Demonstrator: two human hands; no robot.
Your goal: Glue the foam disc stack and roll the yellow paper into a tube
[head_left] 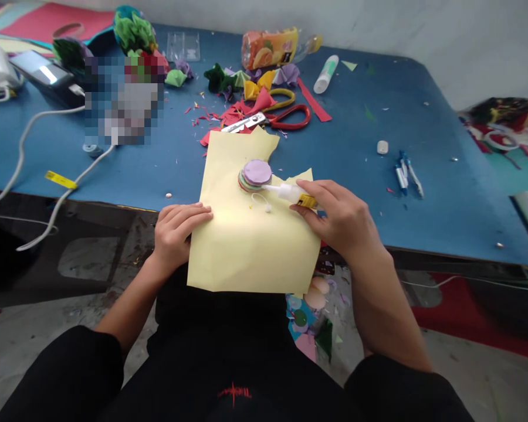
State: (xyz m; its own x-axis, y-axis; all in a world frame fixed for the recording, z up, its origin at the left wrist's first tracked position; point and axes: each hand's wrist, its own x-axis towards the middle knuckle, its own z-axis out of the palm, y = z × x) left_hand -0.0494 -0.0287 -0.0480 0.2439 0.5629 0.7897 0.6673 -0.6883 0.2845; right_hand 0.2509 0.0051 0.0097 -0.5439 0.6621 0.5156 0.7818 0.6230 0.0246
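Observation:
A yellow paper sheet (pixel 250 246) lies over the table's front edge, its upper edge cut unevenly. On it sits a small stack of round paper discs (pixel 257 173), a purple one on top. My right hand (pixel 338 211) holds a small white glue bottle (pixel 290 192) with a yellow label, its thin nozzle pointing left at the lower right edge of the stack. My left hand (pixel 178 228) rests on the sheet's left edge, fingers stretched out with nothing held. A white cap (pixel 268 208) on a thin loop lies below the stack.
Behind the sheet are red-handled scissors (pixel 290 117), red paper scraps (pixel 237 111), folded paper pieces (pixel 286 74), an orange-labelled bottle (pixel 268 48) and a glue stick (pixel 326 74). A white cable (pixel 39 117) crosses the left side. Pens (pixel 407 173) lie at right.

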